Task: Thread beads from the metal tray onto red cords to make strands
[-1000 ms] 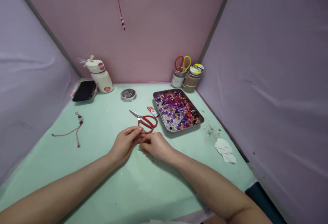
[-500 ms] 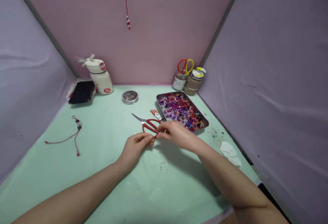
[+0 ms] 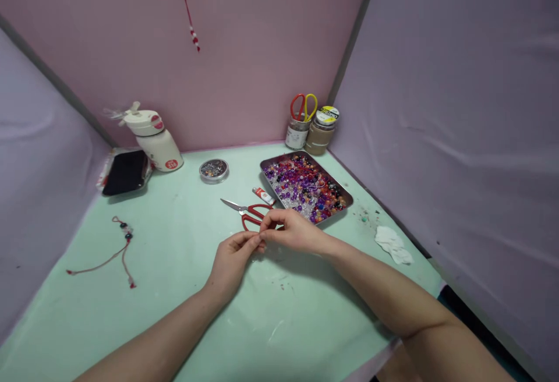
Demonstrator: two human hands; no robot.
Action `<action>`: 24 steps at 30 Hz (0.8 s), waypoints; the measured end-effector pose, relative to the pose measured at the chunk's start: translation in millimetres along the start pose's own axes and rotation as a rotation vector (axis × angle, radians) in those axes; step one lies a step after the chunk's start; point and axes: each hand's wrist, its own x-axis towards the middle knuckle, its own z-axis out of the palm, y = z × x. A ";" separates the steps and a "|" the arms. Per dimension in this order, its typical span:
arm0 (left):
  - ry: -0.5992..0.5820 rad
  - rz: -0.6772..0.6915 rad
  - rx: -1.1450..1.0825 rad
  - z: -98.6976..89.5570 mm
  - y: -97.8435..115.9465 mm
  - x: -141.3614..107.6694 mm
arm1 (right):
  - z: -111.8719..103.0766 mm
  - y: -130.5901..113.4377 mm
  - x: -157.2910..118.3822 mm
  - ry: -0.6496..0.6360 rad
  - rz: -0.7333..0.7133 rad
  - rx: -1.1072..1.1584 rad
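My left hand [image 3: 236, 255] is closed in a pinch, its fingertips meeting those of my right hand [image 3: 290, 229] over the table. Both hands seem to work on something tiny between the fingertips, too small and hidden to make out. Just beyond them lie red-handled scissors [image 3: 240, 208], blades pointing left, with part of the handles behind my right hand. A white and red lighter [image 3: 264, 195] rests above the scissors, beside a metal tray of mixed beads [image 3: 302, 181]. On the left side lies a beaded cord [image 3: 126, 242] with a loop and two loose ends.
A round container of small pieces [image 3: 213, 170] sits at the back. White bottle [image 3: 159, 148] and a dark phone-like slab [image 3: 126, 172] stand back left. A jar with scissors [image 3: 297, 135] and a brown jar [image 3: 320, 135] are back right; crumpled tissue [image 3: 393, 245] lies right.
The view has turned slightly right. My right hand has come closer to the left, so the fingertips of both now meet.
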 end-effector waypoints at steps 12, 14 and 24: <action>0.029 -0.007 -0.063 6.2 9.4 -2.2 | -0.5 -6.2 -5.2 0.070 -0.122 -0.240; 0.026 -0.026 -0.063 4.1 5.4 -0.9 | -14.3 -13.2 -7.2 0.073 -0.132 -0.264; 0.020 -0.059 0.044 -1.5 -2.4 1.0 | -113.6 -3.0 44.1 0.200 0.008 -0.578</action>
